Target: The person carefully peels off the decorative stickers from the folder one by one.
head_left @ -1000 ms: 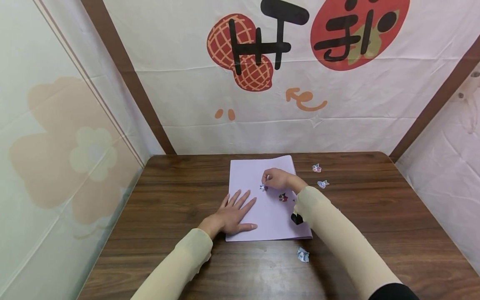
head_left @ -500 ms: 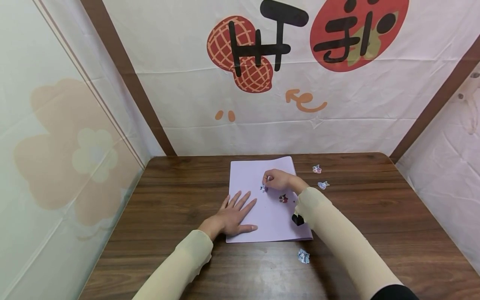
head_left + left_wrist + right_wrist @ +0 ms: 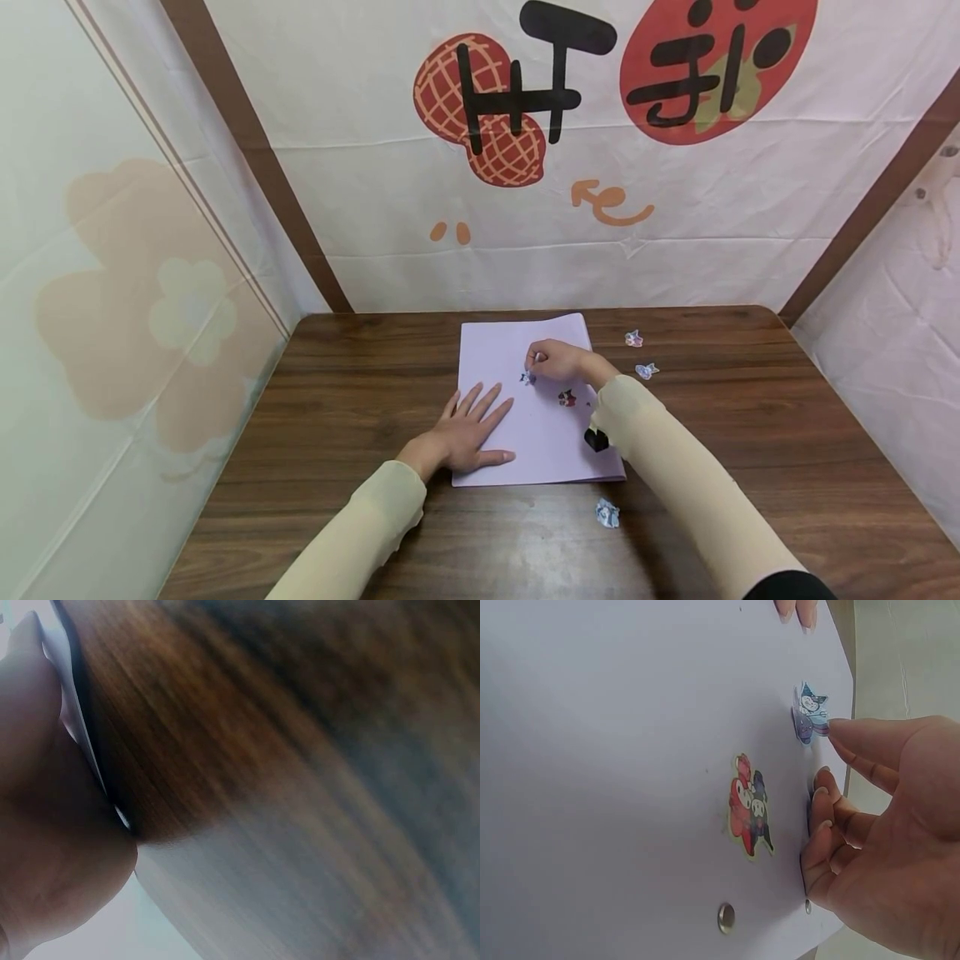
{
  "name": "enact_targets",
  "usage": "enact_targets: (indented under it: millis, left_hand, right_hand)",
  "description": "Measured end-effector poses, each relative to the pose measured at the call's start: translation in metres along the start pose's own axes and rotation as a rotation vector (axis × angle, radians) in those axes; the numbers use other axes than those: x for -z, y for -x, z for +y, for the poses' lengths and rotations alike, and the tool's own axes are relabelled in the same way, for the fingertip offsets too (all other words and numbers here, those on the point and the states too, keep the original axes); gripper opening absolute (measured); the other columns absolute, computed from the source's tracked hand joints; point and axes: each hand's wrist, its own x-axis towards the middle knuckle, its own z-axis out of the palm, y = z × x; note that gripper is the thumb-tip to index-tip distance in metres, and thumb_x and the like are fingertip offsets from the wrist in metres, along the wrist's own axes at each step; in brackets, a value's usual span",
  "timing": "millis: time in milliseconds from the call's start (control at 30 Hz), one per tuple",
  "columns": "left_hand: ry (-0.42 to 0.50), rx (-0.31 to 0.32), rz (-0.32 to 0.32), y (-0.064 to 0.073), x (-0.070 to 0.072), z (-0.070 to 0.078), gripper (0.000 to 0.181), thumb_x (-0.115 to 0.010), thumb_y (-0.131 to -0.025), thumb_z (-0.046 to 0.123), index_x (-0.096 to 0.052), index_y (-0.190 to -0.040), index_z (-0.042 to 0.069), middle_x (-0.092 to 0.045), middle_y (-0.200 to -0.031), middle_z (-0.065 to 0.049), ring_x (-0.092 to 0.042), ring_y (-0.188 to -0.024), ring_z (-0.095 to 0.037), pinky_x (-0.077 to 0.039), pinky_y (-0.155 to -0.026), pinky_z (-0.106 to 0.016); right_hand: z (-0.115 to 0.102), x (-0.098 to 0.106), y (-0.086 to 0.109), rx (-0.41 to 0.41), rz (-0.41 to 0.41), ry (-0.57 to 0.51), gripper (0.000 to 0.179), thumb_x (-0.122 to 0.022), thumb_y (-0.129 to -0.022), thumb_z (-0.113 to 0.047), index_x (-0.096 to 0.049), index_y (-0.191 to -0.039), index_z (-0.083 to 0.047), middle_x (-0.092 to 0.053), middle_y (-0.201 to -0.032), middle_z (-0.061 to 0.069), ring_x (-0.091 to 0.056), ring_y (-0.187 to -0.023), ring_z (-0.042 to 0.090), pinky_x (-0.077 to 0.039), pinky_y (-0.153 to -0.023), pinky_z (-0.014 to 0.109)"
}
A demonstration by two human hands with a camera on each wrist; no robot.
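Pale, layered paper (image 3: 491, 342) lies on the brown table, its far right corner slightly raised. My left hand (image 3: 461, 437) rests flat on its left side with fingers spread; the left wrist view shows part of that hand (image 3: 52, 825) beside the paper's edge. My right hand (image 3: 553, 360) pinches the edge of a small blue-and-purple cartoon sticker (image 3: 810, 714) between thumb and forefinger, right at the paper's surface. The other right fingers are curled against the paper. A red-and-black cartoon sticker (image 3: 748, 806) lies flat on the paper, nearer my body.
Two loose stickers, one pinkish (image 3: 633, 338) and one bluish (image 3: 647, 371), lie on the table right of the paper. Another blue sticker (image 3: 607, 513) is near the front. A small round silver stud (image 3: 726, 918) sits on the paper. A printed cloth (image 3: 360, 183) hangs behind the table.
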Motion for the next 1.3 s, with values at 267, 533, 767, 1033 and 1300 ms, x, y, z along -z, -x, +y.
enact_targets:
  millis: [267,533,767,1033,1300]
  left_hand:
    - [-0.014,-0.001,-0.006,0.0021,0.0033,0.0027,0.091,-0.041,-0.096,0.076,-0.009,-0.166,0.028,0.007,-0.173,-0.001,0.012,-0.158,-0.031,0.007,-0.122,-0.061]
    - [-0.013,-0.004,0.001,0.0025,0.0024,0.0019,0.092,-0.04,-0.096,0.077,-0.009,-0.167,0.027,0.007,-0.173,-0.002,0.012,-0.158,-0.032,0.006,-0.122,-0.061]
    - [-0.008,0.009,-0.001,0.0008,0.0019,0.001,0.09,-0.043,-0.096,0.075,-0.008,-0.166,0.03,0.009,-0.173,0.002,0.014,-0.157,-0.029,0.008,-0.122,-0.06]
    - [-0.028,0.008,-0.009,0.0001,0.001,0.0011,0.09,-0.044,-0.097,0.074,-0.008,-0.166,0.03,0.01,-0.173,0.003,0.015,-0.157,-0.028,0.008,-0.123,-0.059]
    - [-0.012,0.005,-0.004,-0.0014,0.0009,0.0003,0.089,-0.043,-0.097,0.074,-0.008,-0.166,0.03,0.009,-0.173,0.002,0.015,-0.157,-0.028,0.009,-0.123,-0.059]
  right_hand:
    - [-0.0005,0.0012,0.0025,0.003,0.0,-0.016,0.011,-0.056,-0.102,-0.011,-0.064,-0.106,-0.004,-0.054,-0.089,0.003,-0.045,-0.075,0.015,-0.038,-0.068,0.028]
    - [-0.0016,0.0014,0.0036,0.015,0.003,-0.016,0.012,-0.056,-0.102,-0.011,-0.064,-0.108,-0.002,-0.055,-0.09,0.004,-0.045,-0.075,0.014,-0.038,-0.068,0.028]
    - [-0.0012,0.0027,0.0037,0.011,0.0,-0.036,0.013,-0.054,-0.103,-0.011,-0.063,-0.108,-0.003,-0.055,-0.091,0.004,-0.045,-0.074,0.014,-0.038,-0.067,0.028]
    - [0.0013,0.006,0.0042,-0.007,0.008,-0.097,0.014,-0.051,-0.105,-0.012,-0.063,-0.108,-0.004,-0.057,-0.099,0.006,-0.046,-0.079,0.017,-0.038,-0.07,0.03]
    - [0.0028,0.0059,0.0033,0.002,0.008,-0.122,0.012,-0.051,-0.104,-0.01,-0.062,-0.106,-0.005,-0.056,-0.097,0.005,-0.045,-0.077,0.017,-0.037,-0.069,0.03]
